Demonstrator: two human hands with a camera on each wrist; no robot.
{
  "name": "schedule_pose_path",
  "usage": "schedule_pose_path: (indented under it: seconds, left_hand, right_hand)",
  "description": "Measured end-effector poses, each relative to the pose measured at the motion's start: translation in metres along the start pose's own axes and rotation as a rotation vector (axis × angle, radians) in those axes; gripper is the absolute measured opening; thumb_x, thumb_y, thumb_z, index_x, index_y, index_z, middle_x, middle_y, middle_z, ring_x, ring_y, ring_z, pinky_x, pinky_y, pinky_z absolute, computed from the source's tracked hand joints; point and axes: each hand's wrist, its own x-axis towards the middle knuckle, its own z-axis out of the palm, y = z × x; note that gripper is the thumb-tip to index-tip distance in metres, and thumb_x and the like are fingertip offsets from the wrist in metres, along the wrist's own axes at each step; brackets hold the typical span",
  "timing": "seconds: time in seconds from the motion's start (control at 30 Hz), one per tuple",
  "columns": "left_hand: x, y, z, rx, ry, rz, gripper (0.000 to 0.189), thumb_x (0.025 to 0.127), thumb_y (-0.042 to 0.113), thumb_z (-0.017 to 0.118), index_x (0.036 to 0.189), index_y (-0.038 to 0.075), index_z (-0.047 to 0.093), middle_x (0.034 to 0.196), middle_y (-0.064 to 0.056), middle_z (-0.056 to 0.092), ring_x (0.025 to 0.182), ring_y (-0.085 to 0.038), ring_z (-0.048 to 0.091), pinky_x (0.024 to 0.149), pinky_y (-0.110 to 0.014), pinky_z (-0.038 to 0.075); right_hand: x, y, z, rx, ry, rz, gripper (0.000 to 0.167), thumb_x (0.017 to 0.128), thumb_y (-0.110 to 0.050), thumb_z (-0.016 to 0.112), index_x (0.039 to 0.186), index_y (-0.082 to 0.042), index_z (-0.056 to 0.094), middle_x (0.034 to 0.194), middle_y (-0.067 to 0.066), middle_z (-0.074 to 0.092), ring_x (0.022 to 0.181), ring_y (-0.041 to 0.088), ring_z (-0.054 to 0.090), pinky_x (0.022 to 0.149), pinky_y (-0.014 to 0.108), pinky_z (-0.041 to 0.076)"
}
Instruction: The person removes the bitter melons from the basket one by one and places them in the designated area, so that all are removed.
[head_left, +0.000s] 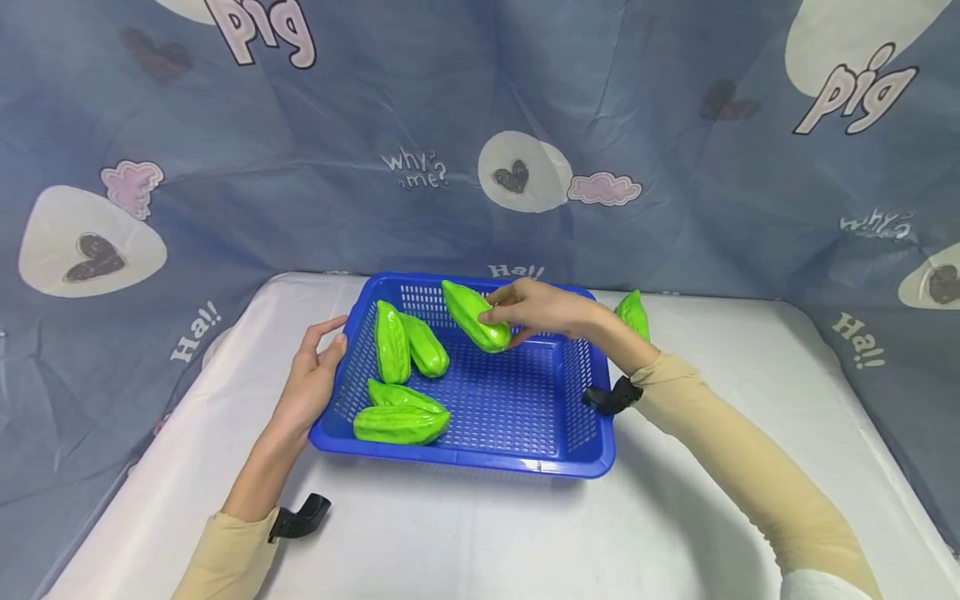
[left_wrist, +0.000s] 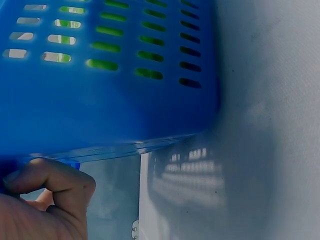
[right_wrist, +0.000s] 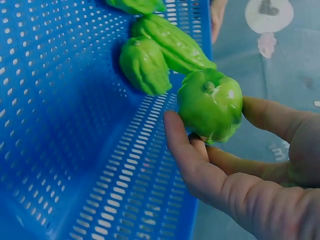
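Note:
A blue plastic basket [head_left: 480, 460] with slotted walls stands on the white table. My left hand [head_left: 311, 375] grips its left rim, thumb on top; the left wrist view shows the bent fingers [left_wrist: 65, 185] at that rim. Over the back part of the basket, my right hand [head_left: 536, 307] holds a bright green, ridged bitter melon [head_left: 468, 315] between thumb and fingers, its pointed end toward the back left. In the right wrist view the stem end of this bitter melon [right_wrist: 210, 105] faces the camera. Several more bitter melons [head_left: 392, 342] lie in the left half of the basket.
Another bitter melon [head_left: 633, 312] lies on the table beyond the basket's right back corner, partly hidden by the right forearm. A blue-grey printed cloth [head_left: 450, 100] hangs behind the white tabletop [head_left: 465, 533]. Each wrist carries a black camera mount [head_left: 300, 518].

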Motion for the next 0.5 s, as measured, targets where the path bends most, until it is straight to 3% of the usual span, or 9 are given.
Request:
schedule_pose_path:
  seconds: [0.27,0.5]
  left_hand:
    - [-0.002,0.001,-0.001,0.064,0.013,0.041,0.052,0.118,0.044,0.035,0.166,0.027,0.041,0.139,-0.026,0.064,0.093,-0.003,0.070,0.075,-0.027,0.059]
    - [0.001,-0.001,-0.001,0.051,0.008,0.031,0.052,0.118,0.043,0.034,0.167,0.026,0.040,0.143,-0.026,0.063,0.093,-0.001,0.070,0.076,-0.025,0.059]
  right_hand:
    - [-0.017,0.008,-0.011,0.006,0.029,-0.022,0.061,0.111,-0.027,0.059,0.160,0.007,0.043,0.157,0.023,0.054,0.132,0.033,0.067,0.102,0.044,0.062]
    - [-0.029,0.020,-0.022,0.018,0.046,-0.019,0.063,0.111,-0.030,0.058,0.162,0.004,0.040,0.142,0.022,0.062,0.125,0.028,0.068,0.106,0.047,0.060]
